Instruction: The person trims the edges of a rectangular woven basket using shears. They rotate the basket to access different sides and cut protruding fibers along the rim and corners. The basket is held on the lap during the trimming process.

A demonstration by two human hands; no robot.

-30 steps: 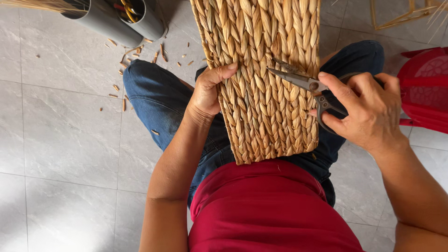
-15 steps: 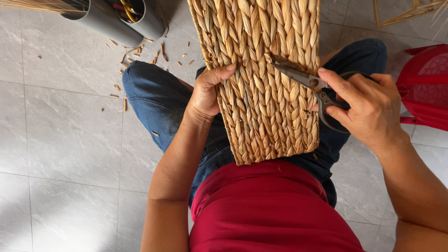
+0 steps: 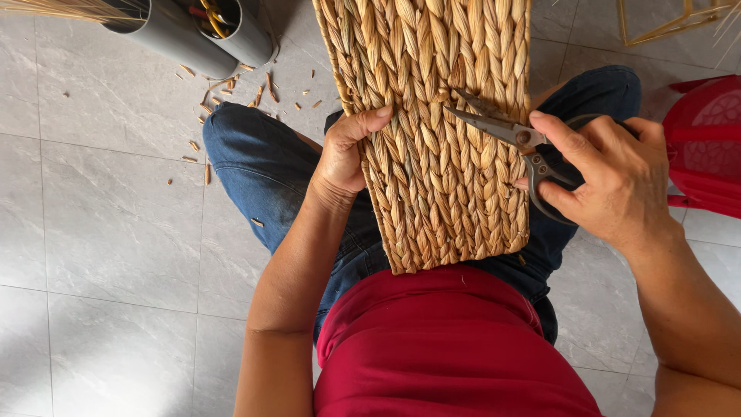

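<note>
Woven panel (image 3: pixel 440 131): on lap, upright against knees. Left hand (image 3: pixel 347 154) clasps its left edge. Right hand (image 3: pixel 610 177) grips scissors (image 3: pixel 509 135), blades parted over weave. Risk: blades nick a sound braid, loosening it.

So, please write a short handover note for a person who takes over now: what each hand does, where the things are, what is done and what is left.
Left hand: grips the left edge of the woven panel, thumb on its face.
Right hand: holds the scissors, blades open, tips on the panel's upper right.
Panel: lies on the lap, over the blue jeans.
Done: short straw clippings lie on the tiled floor beside two grey tubes.
Left: cannot tell how many stray ends remain on the weave.
</note>
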